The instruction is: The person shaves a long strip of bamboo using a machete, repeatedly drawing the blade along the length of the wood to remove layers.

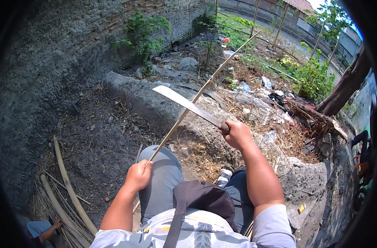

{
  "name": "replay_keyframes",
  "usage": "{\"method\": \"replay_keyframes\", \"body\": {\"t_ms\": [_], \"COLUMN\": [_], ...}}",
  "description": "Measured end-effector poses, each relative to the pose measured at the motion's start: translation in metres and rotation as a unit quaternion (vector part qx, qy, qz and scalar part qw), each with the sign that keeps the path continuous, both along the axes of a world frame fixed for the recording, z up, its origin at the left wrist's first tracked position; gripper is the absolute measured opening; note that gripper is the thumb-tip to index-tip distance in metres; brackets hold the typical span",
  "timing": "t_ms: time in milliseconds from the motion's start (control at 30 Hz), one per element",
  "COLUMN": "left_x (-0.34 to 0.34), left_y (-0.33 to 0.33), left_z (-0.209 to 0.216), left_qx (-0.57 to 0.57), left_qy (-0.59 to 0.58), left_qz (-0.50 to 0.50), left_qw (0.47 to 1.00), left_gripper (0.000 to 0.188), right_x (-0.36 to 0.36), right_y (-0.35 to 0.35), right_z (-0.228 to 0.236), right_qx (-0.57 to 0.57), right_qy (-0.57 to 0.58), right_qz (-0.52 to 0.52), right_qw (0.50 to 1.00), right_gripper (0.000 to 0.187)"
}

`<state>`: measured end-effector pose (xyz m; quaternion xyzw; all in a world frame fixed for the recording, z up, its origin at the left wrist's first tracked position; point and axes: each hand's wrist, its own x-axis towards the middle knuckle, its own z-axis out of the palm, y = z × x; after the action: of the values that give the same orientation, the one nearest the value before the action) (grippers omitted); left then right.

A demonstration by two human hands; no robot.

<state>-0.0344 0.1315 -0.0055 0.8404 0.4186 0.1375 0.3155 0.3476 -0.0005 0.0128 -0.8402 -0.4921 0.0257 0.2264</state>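
Note:
My left hand (139, 173) grips a long thin bamboo strip (205, 84) that rests over my left knee and slants up and away to the right. My right hand (237, 134) is closed on the handle of a large knife (186, 104). Its broad flat blade points up and left and lies across the strip near its middle. I am seated, with grey trousers (161, 182) and a dark bag strap over my chest.
A low rough concrete ledge (143, 97) runs in front of my knees. Several cut bamboo pieces (66, 186) lie on the dark soil at left. Another person's hand (52, 227) shows at lower left. A brick wall, weeds, litter and a tree trunk (345, 84) lie beyond.

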Motion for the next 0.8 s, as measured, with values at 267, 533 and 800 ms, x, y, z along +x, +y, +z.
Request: {"method": "replay_keyframes", "body": {"t_ms": [267, 533, 800], "left_x": [-0.004, 0.002, -0.003], "left_y": [0.002, -0.002, 0.006], "left_z": [0.0, 0.003, -0.006], "left_qx": [0.001, 0.007, 0.011], "left_qy": [0.034, 0.015, 0.047], "left_qz": [0.007, 0.003, -0.006], "left_qw": [0.999, 1.0, 0.999], "left_gripper": [0.045, 0.042, 0.049], "right_x": [-0.038, -0.009, -0.039], "right_y": [0.001, -0.005, 0.004], "right_z": [0.009, 0.006, -0.007], "right_qx": [-0.018, -0.077, -0.034], "right_qy": [-0.075, -0.056, -0.108], "right_qz": [0.143, 0.056, 0.194], "right_qw": [0.987, 0.994, 0.974], "right_gripper": [0.015, 0.023, 0.021]}}
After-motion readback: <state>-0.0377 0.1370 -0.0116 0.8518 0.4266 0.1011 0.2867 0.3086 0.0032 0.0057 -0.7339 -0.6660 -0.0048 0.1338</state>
